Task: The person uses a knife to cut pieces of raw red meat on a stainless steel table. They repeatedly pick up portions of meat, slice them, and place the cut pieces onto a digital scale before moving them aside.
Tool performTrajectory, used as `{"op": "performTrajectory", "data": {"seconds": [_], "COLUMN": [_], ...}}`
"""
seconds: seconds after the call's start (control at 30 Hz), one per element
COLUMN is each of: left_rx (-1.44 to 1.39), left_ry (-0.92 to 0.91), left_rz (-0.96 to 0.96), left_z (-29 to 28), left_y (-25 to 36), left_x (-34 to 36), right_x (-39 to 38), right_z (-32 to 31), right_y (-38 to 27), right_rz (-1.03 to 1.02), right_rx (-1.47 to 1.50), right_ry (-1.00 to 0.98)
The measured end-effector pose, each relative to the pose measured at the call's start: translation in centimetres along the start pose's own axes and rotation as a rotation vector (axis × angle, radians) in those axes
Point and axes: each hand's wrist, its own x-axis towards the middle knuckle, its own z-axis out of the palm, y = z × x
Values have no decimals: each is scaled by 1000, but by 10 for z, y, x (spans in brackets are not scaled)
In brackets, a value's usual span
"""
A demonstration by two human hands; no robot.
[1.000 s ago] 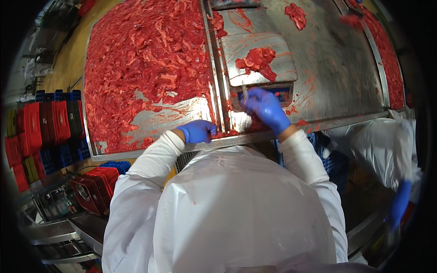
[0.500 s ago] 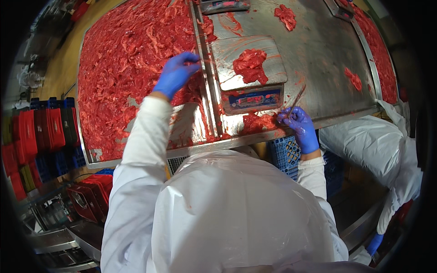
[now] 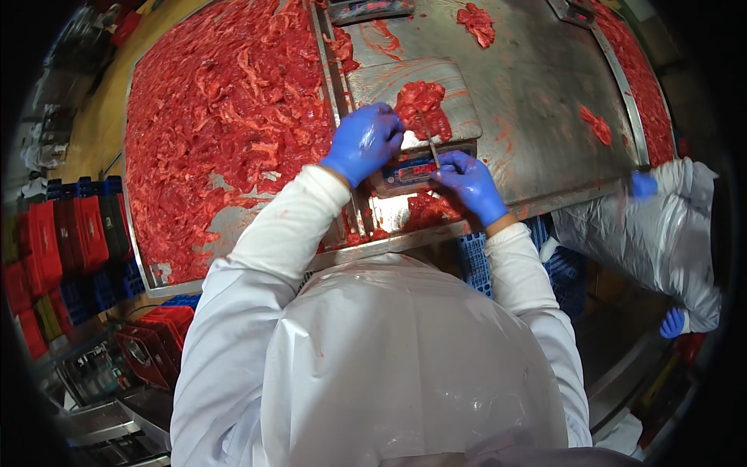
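In my gloved right hand [image 3: 471, 185] is a slim knife [image 3: 432, 143], its blade pointing away from me over a piece of red meat [image 3: 422, 105]. That piece lies on the steel plate [image 3: 455, 79] of a digital scale, whose blue-framed display [image 3: 408, 173] is partly behind my hands. My gloved left hand [image 3: 364, 142] is closed at the plate's left edge, close to the meat; whatever its fingers hold, if anything, is hidden. More meat scraps [image 3: 429, 212] lie in front of the scale.
Trimmed meat [image 3: 226, 117] fills a wide steel tray at left, behind a raised metal divider [image 3: 333, 78]. Single pieces lie on the steel table [image 3: 545, 101] at right. Another person [image 3: 650, 218] in white stands at the right. Red crates [image 3: 78, 229] are stacked at left.
My left hand has moved right, from over the meat tray to the scale. The right hand has brought the knife up and left over the weighed piece. The other person's arms have shifted.
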Motion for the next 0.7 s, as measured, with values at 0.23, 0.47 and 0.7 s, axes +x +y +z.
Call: {"op": "performTrajectory", "data": {"seconds": [0.23,0.47,0.7], "left_rx": [-289,-102,-76], "left_ry": [392,244,334], "left_rz": [-190,-93,-31], "left_z": [16,11,5], "left_y": [-55,-31,-29], "left_x": [-62,-29,8], "right_x": [-30,20,-15], "right_z": [3,19,37], "right_y": [-14,-10,-21], "right_rz": [-21,89,59], "right_rx": [-256,247,307], "right_ry": [-259,-177,-207]}}
